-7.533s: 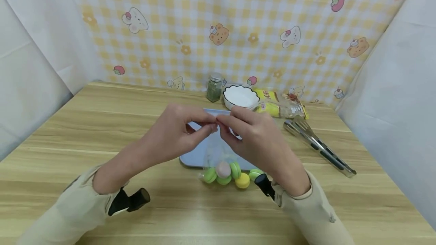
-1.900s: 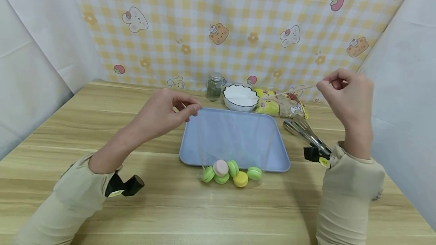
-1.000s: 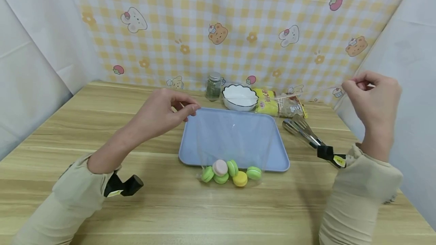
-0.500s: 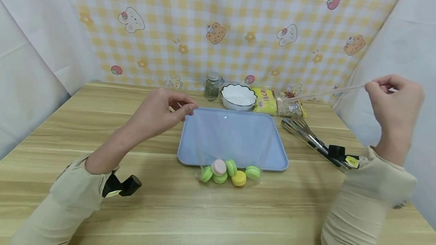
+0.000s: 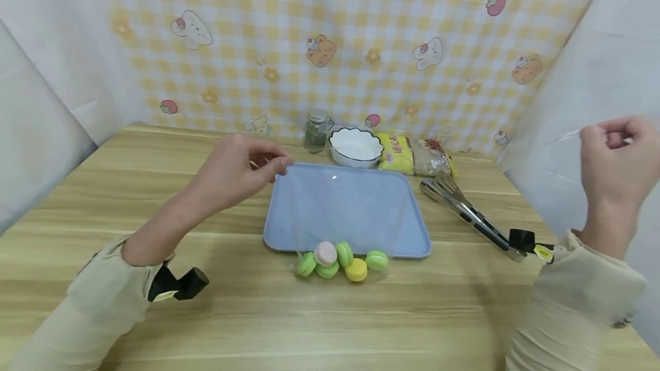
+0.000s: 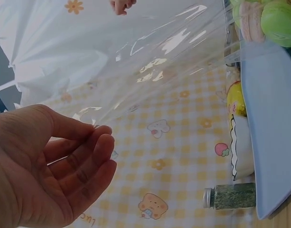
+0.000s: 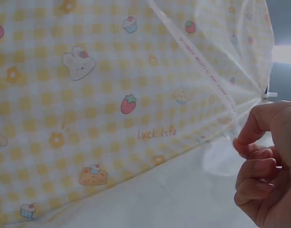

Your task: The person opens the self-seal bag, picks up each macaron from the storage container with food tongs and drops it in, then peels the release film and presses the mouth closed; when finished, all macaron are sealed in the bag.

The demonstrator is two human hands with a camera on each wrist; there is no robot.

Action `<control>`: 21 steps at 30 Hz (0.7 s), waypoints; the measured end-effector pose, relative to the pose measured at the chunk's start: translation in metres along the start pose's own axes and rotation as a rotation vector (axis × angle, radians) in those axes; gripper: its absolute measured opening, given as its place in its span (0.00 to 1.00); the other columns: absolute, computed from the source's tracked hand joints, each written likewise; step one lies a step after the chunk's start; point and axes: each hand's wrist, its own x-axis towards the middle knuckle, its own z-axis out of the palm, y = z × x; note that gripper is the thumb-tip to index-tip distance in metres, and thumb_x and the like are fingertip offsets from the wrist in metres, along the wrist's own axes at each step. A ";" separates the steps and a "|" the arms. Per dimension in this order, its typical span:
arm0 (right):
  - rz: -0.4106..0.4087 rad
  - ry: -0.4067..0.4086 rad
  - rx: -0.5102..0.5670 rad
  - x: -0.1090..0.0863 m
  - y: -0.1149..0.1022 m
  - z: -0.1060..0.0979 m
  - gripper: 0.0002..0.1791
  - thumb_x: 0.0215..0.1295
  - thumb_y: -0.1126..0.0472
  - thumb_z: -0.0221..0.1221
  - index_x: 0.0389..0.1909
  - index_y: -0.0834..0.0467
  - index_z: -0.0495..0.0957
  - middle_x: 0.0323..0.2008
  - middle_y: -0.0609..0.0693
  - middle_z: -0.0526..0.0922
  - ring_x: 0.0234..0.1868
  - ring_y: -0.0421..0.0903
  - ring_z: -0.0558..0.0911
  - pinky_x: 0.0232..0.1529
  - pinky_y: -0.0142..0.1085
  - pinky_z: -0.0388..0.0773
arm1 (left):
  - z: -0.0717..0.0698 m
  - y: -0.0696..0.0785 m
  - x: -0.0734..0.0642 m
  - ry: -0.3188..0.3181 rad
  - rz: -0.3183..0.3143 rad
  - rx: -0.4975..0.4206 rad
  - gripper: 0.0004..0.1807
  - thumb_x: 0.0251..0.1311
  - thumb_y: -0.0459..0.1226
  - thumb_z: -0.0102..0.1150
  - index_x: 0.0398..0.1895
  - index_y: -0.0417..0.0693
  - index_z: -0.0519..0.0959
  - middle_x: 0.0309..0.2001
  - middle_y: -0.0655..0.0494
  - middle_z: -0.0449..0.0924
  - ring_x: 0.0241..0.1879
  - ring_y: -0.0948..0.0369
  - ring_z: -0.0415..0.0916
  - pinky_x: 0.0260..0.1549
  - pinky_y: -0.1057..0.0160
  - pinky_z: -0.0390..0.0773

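Observation:
My left hand (image 5: 234, 173) pinches the upper left corner of a clear plastic bag (image 6: 154, 61) between thumb and index finger. The bag hangs in front of the blue tray. At its bottom, by the tray's near edge, lie several macarons: a pink one (image 5: 325, 253), a yellow one (image 5: 356, 269) and green ones (image 5: 377, 260). Far to the right and raised, my right hand (image 5: 619, 170) pinches the end of a thin clear peel-off strip (image 7: 202, 66) with red print. In the right wrist view the strip runs taut from the fingertips to the upper left.
The blue tray (image 5: 424, 239) lies mid-table. Behind it stand a jar of dried herbs (image 5: 315, 133), a white scalloped bowl (image 5: 356, 145), a yellow packet (image 5: 396, 154) and a clear food packet (image 5: 432, 159). Metal tongs (image 5: 464, 208) lie right of the tray.
From fingertips meeting over the tray, my right hand has drawn away far to the right, pulling the strip along. My left hand stays at the bag's corner, and the macarons keep their places.

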 end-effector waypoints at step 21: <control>-0.475 -0.885 -0.282 -0.027 0.047 0.067 0.09 0.58 0.67 0.53 0.31 0.67 0.81 0.17 0.49 0.75 0.17 0.45 0.66 0.22 0.39 0.64 | 0.004 -0.003 -0.001 0.018 0.028 0.017 0.08 0.62 0.37 0.58 0.35 0.43 0.85 0.28 0.55 0.83 0.25 0.63 0.78 0.19 0.64 0.76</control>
